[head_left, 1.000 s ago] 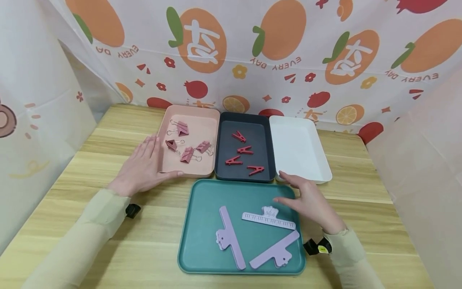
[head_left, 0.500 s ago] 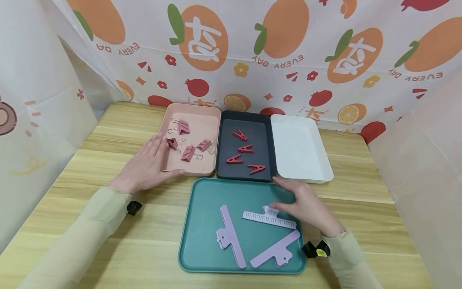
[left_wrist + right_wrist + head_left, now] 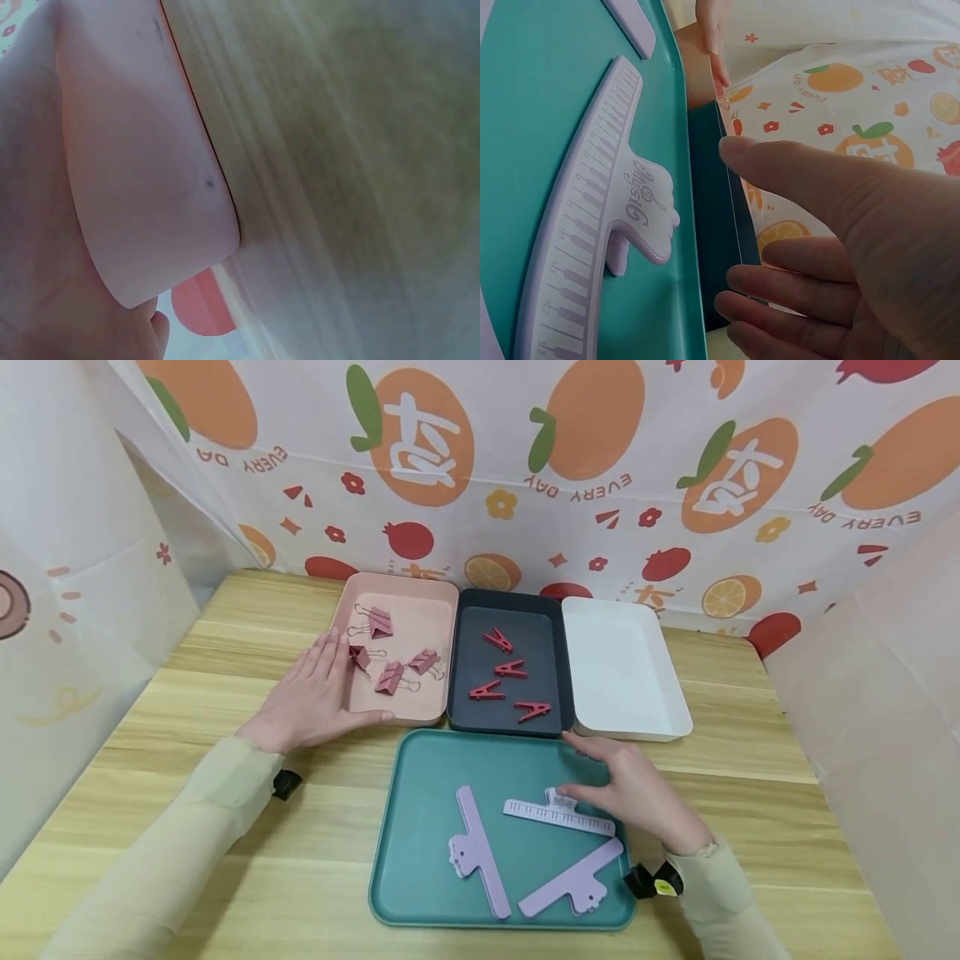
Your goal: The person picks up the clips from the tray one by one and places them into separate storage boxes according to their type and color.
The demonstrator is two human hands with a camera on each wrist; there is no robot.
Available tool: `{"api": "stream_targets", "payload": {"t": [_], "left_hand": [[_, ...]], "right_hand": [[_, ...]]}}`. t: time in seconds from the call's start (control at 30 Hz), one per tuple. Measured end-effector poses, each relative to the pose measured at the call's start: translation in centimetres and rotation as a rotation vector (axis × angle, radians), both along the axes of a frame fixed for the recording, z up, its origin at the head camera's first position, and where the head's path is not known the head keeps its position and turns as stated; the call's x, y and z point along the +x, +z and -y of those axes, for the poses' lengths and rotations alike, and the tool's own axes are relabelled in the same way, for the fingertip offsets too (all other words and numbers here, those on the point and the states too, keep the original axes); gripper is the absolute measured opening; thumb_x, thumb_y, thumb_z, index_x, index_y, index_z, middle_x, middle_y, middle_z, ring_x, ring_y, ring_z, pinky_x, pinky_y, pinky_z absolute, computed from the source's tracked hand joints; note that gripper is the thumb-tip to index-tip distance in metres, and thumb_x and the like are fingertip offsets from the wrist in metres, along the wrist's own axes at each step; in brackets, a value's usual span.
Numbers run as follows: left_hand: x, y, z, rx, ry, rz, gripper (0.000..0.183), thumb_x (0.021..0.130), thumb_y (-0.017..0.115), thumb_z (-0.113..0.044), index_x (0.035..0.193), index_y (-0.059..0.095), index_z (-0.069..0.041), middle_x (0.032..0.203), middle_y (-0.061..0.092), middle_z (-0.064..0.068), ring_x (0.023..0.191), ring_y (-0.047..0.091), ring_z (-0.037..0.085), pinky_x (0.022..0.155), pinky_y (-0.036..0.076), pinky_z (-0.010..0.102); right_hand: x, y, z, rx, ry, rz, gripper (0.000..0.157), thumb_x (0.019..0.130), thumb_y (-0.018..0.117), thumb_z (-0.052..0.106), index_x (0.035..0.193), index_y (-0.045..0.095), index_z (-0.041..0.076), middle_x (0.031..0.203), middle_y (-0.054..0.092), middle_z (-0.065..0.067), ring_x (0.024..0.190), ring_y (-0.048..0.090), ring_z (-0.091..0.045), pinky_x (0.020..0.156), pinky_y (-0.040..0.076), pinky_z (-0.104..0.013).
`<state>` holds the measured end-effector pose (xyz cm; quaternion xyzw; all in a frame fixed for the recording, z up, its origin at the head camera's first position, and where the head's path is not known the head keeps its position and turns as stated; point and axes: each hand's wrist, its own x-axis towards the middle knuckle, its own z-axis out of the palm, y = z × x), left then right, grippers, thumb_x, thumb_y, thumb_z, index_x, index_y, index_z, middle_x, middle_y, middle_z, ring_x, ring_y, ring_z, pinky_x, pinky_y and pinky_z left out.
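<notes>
My left hand (image 3: 306, 703) lies with straight fingers along the left side of the pink tray (image 3: 420, 710), its thumb on the near edge. In the left wrist view the hand touches the outer wall of that tray (image 3: 142, 150). Several pink binder clips (image 3: 391, 677) lie inside. My right hand (image 3: 643, 789) hovers over the right part of the teal tray (image 3: 427, 760), thumb and fingers apart, holding nothing. Nearest to it is a lilac long clip with piano-key print (image 3: 558, 816); the right wrist view shows its "Music" handle (image 3: 645, 210). Two plain lilac long clips (image 3: 480, 856) lie beside it.
A dark tray (image 3: 517, 610) with several small red clips (image 3: 510, 669) stands in the middle of the back row. To its right is a white tray (image 3: 622, 668). A fruit-print curtain (image 3: 502, 435) hangs behind the wooden table (image 3: 757, 793).
My right hand has moved left and slightly down, from the white tray's near corner toward the piano-print clip. My left hand has shifted slightly up and right along the pink tray.
</notes>
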<state>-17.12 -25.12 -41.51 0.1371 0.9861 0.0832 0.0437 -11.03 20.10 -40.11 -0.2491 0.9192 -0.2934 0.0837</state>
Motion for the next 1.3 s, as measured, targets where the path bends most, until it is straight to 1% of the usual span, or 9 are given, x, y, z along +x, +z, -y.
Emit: {"api": "stream_targets", "payload": {"t": [0.23,0.33,0.57,0.73,0.87,1.03,1.17,1.3], "left_hand": [[-0.1,-0.2,0.0,0.014,-0.003,-0.029,0.128,0.084,0.053,-0.082,0.157,0.007,0.013,0.164,0.002,0.030,0.152,0.001,0.044,0.121,0.006,0.055],[-0.1,-0.2,0.0,0.010,0.002,-0.027,0.128,0.084,0.052,-0.083,0.157,0.007,0.012,0.164,0.002,0.030,0.152,0.002,0.044,0.121,0.006,0.055],[0.1,-0.2,-0.1,-0.009,0.016,-0.005,0.130,0.084,0.048,-0.085,0.157,0.003,0.012,0.164,0.000,0.030,0.151,0.001,0.045,0.120,-0.002,0.056],[0.1,-0.2,-0.2,-0.005,0.014,-0.007,0.129,0.084,0.048,-0.085,0.157,0.005,0.012,0.164,0.001,0.030,0.151,0.002,0.045,0.120,-0.001,0.056],[0.0,-0.1,-0.2,-0.004,0.011,-0.005,0.129,0.084,0.049,-0.085,0.157,0.005,0.012,0.164,0.001,0.030,0.151,0.002,0.045,0.121,0.000,0.056],[0.0,-0.1,-0.1,-0.004,0.011,-0.004,0.129,0.084,0.049,-0.084,0.157,0.004,0.012,0.164,0.000,0.031,0.151,0.001,0.045,0.121,0.000,0.056],[0.0,-0.1,-0.1,0.000,0.013,-0.006,0.129,0.084,0.049,-0.084,0.157,0.004,0.013,0.164,0.000,0.031,0.151,0.001,0.045,0.121,0.000,0.056],[0.0,-0.1,-0.1,0.004,0.017,-0.007,0.130,0.084,0.050,-0.084,0.156,0.004,0.013,0.164,-0.001,0.031,0.151,0.001,0.045,0.121,0.000,0.056]], "right_hand": [[0.2,-0.1,0.1,0.032,0.050,-0.004,0.066,0.079,0.090,0.026,0.135,0.065,0.001,0.132,0.065,-0.009,0.122,0.062,-0.025,0.099,0.051,-0.045],[0.2,-0.3,0.2,0.054,0.072,0.007,0.063,0.079,0.090,0.025,0.133,0.067,0.002,0.131,0.067,-0.008,0.122,0.061,-0.024,0.100,0.050,-0.044],[0.4,-0.7,0.7,0.101,0.091,0.022,0.061,0.080,0.089,0.028,0.132,0.068,0.003,0.131,0.066,-0.008,0.125,0.059,-0.026,0.102,0.049,-0.045],[0.5,-0.8,0.9,0.120,0.089,0.026,0.058,0.081,0.089,0.027,0.131,0.069,0.005,0.130,0.067,-0.008,0.124,0.059,-0.026,0.101,0.049,-0.045],[0.5,-1.0,0.9,0.124,0.098,0.018,0.054,0.081,0.089,0.026,0.128,0.071,0.006,0.127,0.069,-0.006,0.119,0.061,-0.023,0.098,0.052,-0.043],[0.5,-1.1,0.9,0.117,0.111,0.026,0.047,0.082,0.088,0.024,0.124,0.074,0.008,0.119,0.071,-0.001,0.108,0.064,-0.015,0.088,0.056,-0.037],[0.6,-1.1,0.9,0.111,0.119,0.037,0.042,0.082,0.088,0.024,0.120,0.077,0.010,0.113,0.072,0.002,0.100,0.064,-0.012,0.079,0.056,-0.033],[0.5,-1.2,0.8,0.117,0.119,0.037,0.040,0.082,0.088,0.024,0.118,0.078,0.011,0.111,0.072,0.003,0.097,0.063,-0.010,0.076,0.056,-0.031]]}}
